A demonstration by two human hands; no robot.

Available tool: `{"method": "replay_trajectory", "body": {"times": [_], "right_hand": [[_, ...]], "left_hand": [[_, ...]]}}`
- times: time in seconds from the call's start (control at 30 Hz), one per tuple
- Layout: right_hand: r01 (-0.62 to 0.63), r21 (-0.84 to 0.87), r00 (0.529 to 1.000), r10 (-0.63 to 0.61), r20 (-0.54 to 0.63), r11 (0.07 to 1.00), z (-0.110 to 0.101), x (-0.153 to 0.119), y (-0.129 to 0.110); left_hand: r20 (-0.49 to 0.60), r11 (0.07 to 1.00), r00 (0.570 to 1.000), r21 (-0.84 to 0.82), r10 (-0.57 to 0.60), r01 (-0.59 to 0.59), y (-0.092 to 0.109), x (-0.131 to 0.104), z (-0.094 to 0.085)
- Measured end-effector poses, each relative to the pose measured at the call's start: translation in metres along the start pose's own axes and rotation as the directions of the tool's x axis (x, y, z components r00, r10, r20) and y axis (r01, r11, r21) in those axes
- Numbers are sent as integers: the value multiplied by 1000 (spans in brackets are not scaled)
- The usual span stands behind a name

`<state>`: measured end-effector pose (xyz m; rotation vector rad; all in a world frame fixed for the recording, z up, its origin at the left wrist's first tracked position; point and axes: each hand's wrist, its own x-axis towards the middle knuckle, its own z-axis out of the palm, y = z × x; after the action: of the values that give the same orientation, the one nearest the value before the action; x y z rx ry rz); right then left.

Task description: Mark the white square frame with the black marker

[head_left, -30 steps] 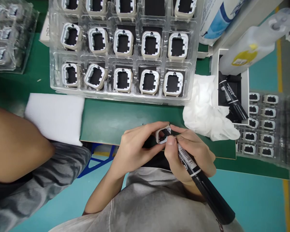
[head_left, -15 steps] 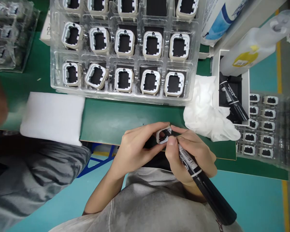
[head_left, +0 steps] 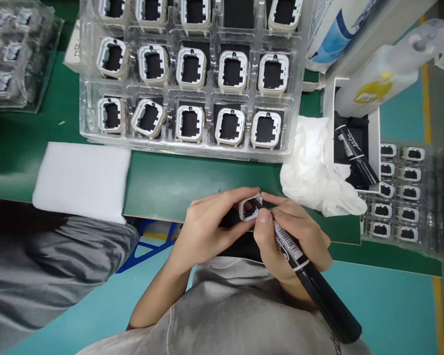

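My left hand (head_left: 210,224) is closed on a small white square frame (head_left: 243,211), gripping it between thumb and fingers just off the table's front edge. In my right hand (head_left: 294,234) is a black marker pen (head_left: 313,283), held slantwise with its thick end toward my body. The marker's tip reaches into the frame's opening; my fingers partly hide where it touches. Beyond my hands, a clear plastic tray (head_left: 177,148) holds rows of similar white frames on dark pads, and one pocket in the upper row shows only its pad.
A crumpled white cloth (head_left: 311,172) lies right of the tray. Beside it a white box (head_left: 374,143) holds another marker (head_left: 357,153) and a spray bottle (head_left: 381,81). A folded white pad (head_left: 81,180) is at left, near a seated person's grey-clad leg (head_left: 70,261). More trays stand on both sides.
My hands, the frame and the marker hold almost the same pose. At the far left, the other person's arm has drawn out of view. The camera view has shifted slightly.
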<state>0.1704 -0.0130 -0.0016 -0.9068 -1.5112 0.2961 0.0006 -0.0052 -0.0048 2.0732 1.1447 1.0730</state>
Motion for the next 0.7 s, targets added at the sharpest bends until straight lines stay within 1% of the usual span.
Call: {"method": "replay_trajectory", "body": {"times": [0.13,0.3,0.37,0.47,0.7], "right_hand": [[-7,-2,1000,7,26,1000,-1,0,0],[23,7,1000,-23,12,1000,1,-1,2],[17,4,1000,-17,20,1000,1,-1,2],[14,23,999,-15,35,1000,-1,0,1],[65,36,996,-67,52,997,-8,-2,3]], "left_hand": [[-1,1000,1000,-6,-9,9,0,0,-1],[5,1000,1000,-9,-5,5,2,0,0],[4,1000,1000,-4,-9,9,2,0,0],[5,1000,1000,-9,-8,8,1,0,-1],[36,999,999,-43,-21,22,2,1,-5]]}}
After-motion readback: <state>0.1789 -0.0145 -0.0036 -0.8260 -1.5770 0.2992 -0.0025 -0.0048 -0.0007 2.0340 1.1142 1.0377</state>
